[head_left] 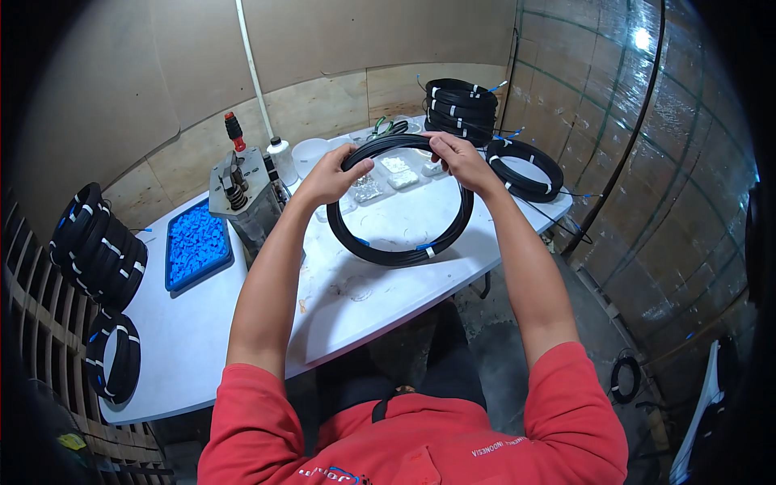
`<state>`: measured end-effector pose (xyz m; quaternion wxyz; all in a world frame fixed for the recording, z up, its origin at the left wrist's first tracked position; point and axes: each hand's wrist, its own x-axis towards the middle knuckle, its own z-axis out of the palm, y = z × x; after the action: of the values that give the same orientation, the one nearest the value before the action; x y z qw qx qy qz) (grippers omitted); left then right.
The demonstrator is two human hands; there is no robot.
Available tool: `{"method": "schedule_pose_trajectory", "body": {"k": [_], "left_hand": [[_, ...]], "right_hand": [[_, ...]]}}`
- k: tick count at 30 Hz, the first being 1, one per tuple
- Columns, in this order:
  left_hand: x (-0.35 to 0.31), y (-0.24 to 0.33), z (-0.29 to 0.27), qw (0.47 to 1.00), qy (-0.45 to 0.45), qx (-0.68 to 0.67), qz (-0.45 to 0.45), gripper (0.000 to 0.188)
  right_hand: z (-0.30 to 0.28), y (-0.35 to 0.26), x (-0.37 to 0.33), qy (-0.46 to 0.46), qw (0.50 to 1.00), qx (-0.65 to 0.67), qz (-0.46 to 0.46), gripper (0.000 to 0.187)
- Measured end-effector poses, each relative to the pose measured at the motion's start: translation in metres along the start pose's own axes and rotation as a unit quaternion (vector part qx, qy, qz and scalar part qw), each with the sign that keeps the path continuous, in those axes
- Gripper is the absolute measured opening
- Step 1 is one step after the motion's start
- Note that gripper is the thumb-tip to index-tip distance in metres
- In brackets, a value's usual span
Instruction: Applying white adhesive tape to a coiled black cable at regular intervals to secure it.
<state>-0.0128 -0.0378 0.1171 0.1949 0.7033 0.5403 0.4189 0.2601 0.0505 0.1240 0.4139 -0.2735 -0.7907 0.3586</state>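
Nearest the camera are the person's red sleeves, both forearms reaching up and out over the white table (202, 339); between the hands hangs a black cable coil (402, 257), a wide ring held upright above the tabletop, its lower arc bearing small blue and white ties while its upper arc sits in both grips; the left hand (330, 176) is closed around the coil's upper left, fingers curled over the strands and thumb beneath; the right hand (455, 158) is closed on the upper right in the same way, fingertips pinching the bundle together near the top; judging by the ties already on the lower arc, this coil looks wound and partly bound, with the top section seemingly the part in hand, though whether a tie sits under the fingers cannot be told; to the left a blue tray (196, 242) of small blue pieces lies on the table beside a metal press tool (242, 190) with a red-topped handle; at the table's left edge finished coils (101, 250) stand in a row, one more lying flat below them; beyond the hands sit small clear bags (386, 178) and a white bottle (281, 158); farther right lies a flat coil (525, 170), and behind it a coil stack (461, 109), so a good many appear done.
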Motion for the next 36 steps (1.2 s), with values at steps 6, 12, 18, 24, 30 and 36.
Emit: {"method": "schedule_pose_trajectory", "body": {"k": [6, 12, 18, 24, 30, 36], "left_hand": [[-0.005, 0.009, 0.005, 1.000, 0.011, 0.006, 0.012, 0.040], [0.000, 0.014, 0.011, 0.999, 0.012, -0.017, 0.032, 0.046], [0.001, 0.022, 0.014, 0.999, 0.016, -0.002, 0.038, 0.051], [-0.015, -0.025, 0.034, 0.995, 0.095, -0.043, -0.009, 0.036], [-0.027, -0.034, 0.058, 0.958, 0.257, 0.002, -0.130, 0.036], [-0.018, -0.036, 0.045, 0.963, 0.234, -0.072, -0.117, 0.034]], "right_hand": [[-0.013, 0.005, 0.003, -0.051, 0.996, 0.067, 0.031, 0.036], [-0.024, 0.002, 0.008, -0.076, 0.995, 0.059, 0.011, 0.034], [-0.013, -0.026, 0.003, -0.077, 0.989, -0.124, 0.024, 0.040], [-0.031, -0.007, -0.005, -0.017, 0.996, -0.079, 0.032, 0.061], [-0.025, 0.047, -0.021, 0.066, 0.983, 0.144, 0.089, 0.061], [0.001, 0.071, -0.035, 0.133, 0.954, 0.242, 0.118, 0.050]]}}
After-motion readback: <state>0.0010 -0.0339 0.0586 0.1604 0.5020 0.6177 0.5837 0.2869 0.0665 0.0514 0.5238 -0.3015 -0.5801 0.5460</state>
